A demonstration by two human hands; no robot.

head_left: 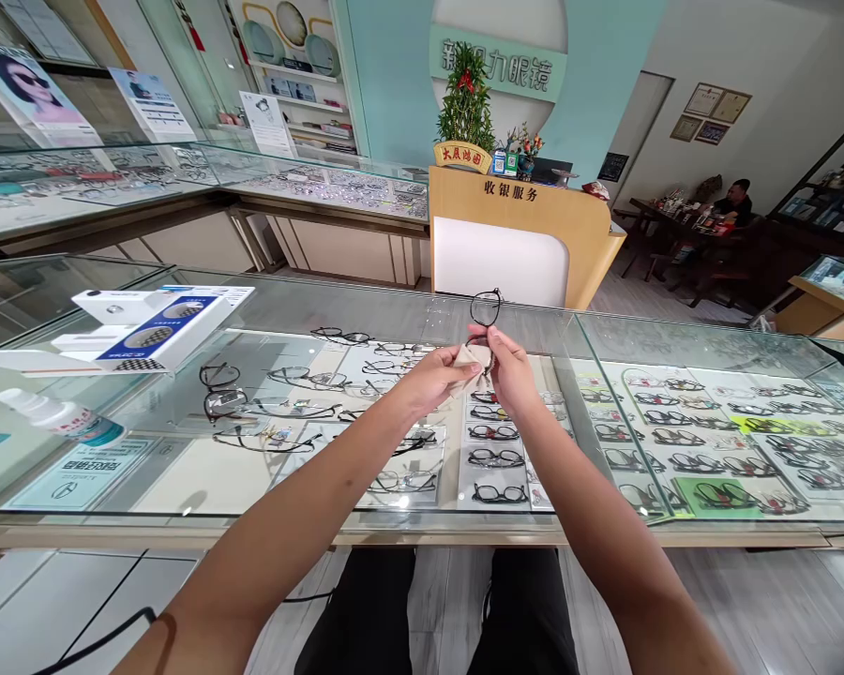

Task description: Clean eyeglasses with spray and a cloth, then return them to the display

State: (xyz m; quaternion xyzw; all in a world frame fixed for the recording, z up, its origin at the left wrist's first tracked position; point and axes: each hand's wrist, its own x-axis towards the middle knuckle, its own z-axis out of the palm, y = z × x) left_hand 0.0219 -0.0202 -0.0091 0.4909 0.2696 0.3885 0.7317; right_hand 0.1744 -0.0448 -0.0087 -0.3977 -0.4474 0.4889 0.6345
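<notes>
Above the glass counter (408,309), a pair of dark-rimmed eyeglasses (486,307) is held up, one round lens standing clear above my fingers. My left hand (436,378) pinches a beige cleaning cloth (470,366) against the lower part of the frame. My right hand (511,368) is closed on the eyeglasses from the other side, fingers near the bridge. Cloth and fingers partly cover the lower lens. On the counter to the left, several eyeglasses (274,439) lie with their temples spread.
At left stand an open white and blue box (161,328) and a white spray bottle (63,419). More eyeglasses (498,458) sit in rows beneath the glass. A wooden reception desk (520,192) with a plant (466,103) stands beyond. A person (735,202) sits at a far table.
</notes>
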